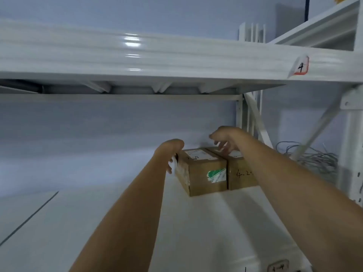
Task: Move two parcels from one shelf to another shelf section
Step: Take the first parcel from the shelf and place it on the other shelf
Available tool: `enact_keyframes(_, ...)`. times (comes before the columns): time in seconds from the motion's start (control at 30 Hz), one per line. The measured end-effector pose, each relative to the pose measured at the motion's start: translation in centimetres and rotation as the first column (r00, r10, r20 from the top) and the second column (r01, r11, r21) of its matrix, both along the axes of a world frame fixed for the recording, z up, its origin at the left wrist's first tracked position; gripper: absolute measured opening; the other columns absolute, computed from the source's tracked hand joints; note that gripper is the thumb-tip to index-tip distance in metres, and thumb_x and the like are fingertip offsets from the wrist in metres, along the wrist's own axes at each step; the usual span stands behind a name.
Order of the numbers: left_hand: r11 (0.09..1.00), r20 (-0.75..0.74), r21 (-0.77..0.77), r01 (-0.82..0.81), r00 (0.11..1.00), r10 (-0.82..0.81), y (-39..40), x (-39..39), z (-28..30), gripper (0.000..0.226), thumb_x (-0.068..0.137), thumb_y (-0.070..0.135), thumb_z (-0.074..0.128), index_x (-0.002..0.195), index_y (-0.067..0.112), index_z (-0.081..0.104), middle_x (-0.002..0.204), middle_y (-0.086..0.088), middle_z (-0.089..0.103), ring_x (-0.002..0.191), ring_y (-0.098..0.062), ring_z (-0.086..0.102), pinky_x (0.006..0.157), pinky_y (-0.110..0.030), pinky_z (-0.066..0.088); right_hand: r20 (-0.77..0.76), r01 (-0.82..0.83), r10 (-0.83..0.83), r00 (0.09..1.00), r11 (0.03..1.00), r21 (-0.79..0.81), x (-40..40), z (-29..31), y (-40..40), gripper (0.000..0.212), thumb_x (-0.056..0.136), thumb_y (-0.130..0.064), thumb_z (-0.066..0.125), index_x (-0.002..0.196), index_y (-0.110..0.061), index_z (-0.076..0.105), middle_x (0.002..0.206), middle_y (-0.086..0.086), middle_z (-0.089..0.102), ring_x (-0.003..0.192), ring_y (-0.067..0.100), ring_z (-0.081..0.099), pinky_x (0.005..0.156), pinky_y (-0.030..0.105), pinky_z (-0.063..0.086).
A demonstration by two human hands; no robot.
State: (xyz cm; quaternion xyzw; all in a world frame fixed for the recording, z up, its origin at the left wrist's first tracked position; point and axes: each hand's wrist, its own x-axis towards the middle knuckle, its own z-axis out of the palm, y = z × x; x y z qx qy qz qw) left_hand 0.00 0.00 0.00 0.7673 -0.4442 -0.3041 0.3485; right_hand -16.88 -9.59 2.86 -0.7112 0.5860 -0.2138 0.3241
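Note:
Two brown cardboard parcels stand side by side, touching, at the back right of a white shelf board (196,222). The left parcel (204,171) has a green and white sticker on its front and a white label on top. The right parcel (240,178) bears handwritten numbers and is partly hidden by my right forearm. My left hand (170,154) is at the left side of the left parcel, fingers curled against it. Hovering over the top of the right parcel, my right hand (224,139) has its fingers spread apart.
An upper white shelf (157,57) with a label reading 4 (300,66) runs overhead. White uprights and a diagonal brace (314,130) stand at the right, with a tangle of grey cables (314,160) behind. A dark seam (29,216) crosses the board at left.

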Motion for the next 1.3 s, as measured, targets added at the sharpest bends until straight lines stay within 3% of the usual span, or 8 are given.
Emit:
enact_keyframes(0.23,0.999,-0.206,0.039,-0.038,0.978,0.045,-1.6,-0.8,-0.2,0.055,0.106,0.030,0.039,0.152,-0.001,0.035,0.154,-0.023,0.038,0.132,-0.049,0.048,0.090,-0.069,0.053,-0.090,-0.039,0.047,0.995,0.995,0.089,0.2,-0.1,-0.1,0.050,0.107,-0.028,0.049,0.138,0.011,0.055,0.101,0.024,0.060,0.087,0.039,0.064,0.103,0.049,0.055)
enact_keyframes(0.5,0.994,-0.194,0.048,-0.095,0.976,0.102,-0.6,-2.4,-0.5,0.021,0.099,0.012,0.040,0.092,-0.001,0.055,0.122,-0.024,0.057,0.118,-0.047,0.061,0.092,-0.059,0.058,-0.100,-0.100,0.106,0.989,0.993,0.068,0.4,-0.3,-0.8,0.037,0.106,-0.021,0.050,0.128,0.008,0.056,0.103,0.027,0.059,0.092,0.038,0.064,0.102,0.046,0.056)
enact_keyframes(0.57,0.990,-0.198,0.063,-0.123,0.971,0.133,0.3,-2.3,-0.7,0.023,0.099,0.011,0.039,0.087,0.000,0.056,0.120,-0.023,0.060,0.115,-0.044,0.065,0.095,-0.055,0.057,-0.040,-0.107,0.111,0.993,0.991,0.085,0.4,-0.8,-1.1,0.026,0.105,-0.017,0.050,0.108,0.006,0.061,0.094,0.022,0.058,0.085,0.033,0.062,0.092,0.040,0.060)
enact_keyframes(0.67,0.986,-0.236,0.037,-0.162,0.957,0.167,1.4,-1.8,-1.1,0.032,0.103,0.013,0.037,0.082,0.001,0.058,0.100,-0.017,0.057,0.103,-0.038,0.060,0.101,-0.050,0.054,0.090,-0.112,0.104,0.991,0.989,0.094,0.6,-1.6,-1.0,0.029,0.106,-0.013,0.045,0.079,-0.005,0.053,0.075,0.010,0.050,0.058,0.022,0.048,0.056,0.035,0.051)
enact_keyframes(0.9,0.984,-0.206,-0.002,-0.179,0.963,0.175,2.8,-1.3,-2.2,0.022,0.100,0.012,0.044,0.111,0.007,0.062,0.110,-0.014,0.059,0.080,-0.030,0.060,0.061,-0.040,0.056,0.179,-0.216,0.187,0.966,0.964,0.155,0.2,-3.0,1.1,0.014,0.103,-0.003,0.050,0.092,-0.003,0.058,0.085,0.014,0.057,0.077,0.027,0.057,0.099,0.044,0.054)
enact_keyframes(1.03,0.971,-0.226,-0.136,-0.199,0.960,0.165,4.1,-1.3,-2.1,0.021,0.099,0.010,0.052,0.118,0.006,0.060,0.109,-0.012,0.062,0.078,-0.029,0.061,0.061,-0.040,0.056,0.369,-0.274,0.186,0.911,0.940,0.203,-0.1,-3.3,2.6,0.011,0.105,-0.010,0.055,0.113,-0.005,0.060,0.098,0.016,0.064,0.083,0.031,0.063,0.094,0.048,0.056)
enact_keyframes(1.2,0.903,-0.331,-0.323,-0.283,0.928,0.172,5.3,0.1,-3.0,0.022,0.100,0.012,0.054,0.117,0.002,0.061,0.115,-0.013,0.064,0.081,-0.029,0.064,0.066,-0.041,0.056,0.592,-0.278,0.167,0.788,0.955,0.101,0.2,-5.0,3.4,0.021,0.108,-0.022,0.053,0.095,-0.010,0.064,0.099,0.013,0.070,0.102,0.033,0.066,0.105,0.049,0.052)
enact_keyframes(1.3,0.891,-0.361,-0.364,-0.272,0.923,0.135,5.8,1.0,-3.7,0.028,0.100,0.014,0.055,0.122,0.001,0.066,0.118,-0.013,0.071,0.086,-0.029,0.068,0.070,-0.040,0.060,0.620,-0.201,0.136,0.773,0.979,0.035,0.7,-5.9,3.6,0.032,0.102,-0.026,0.062,0.127,-0.006,0.060,0.118,0.013,0.074,0.114,0.032,0.068,0.109,0.055,0.048)
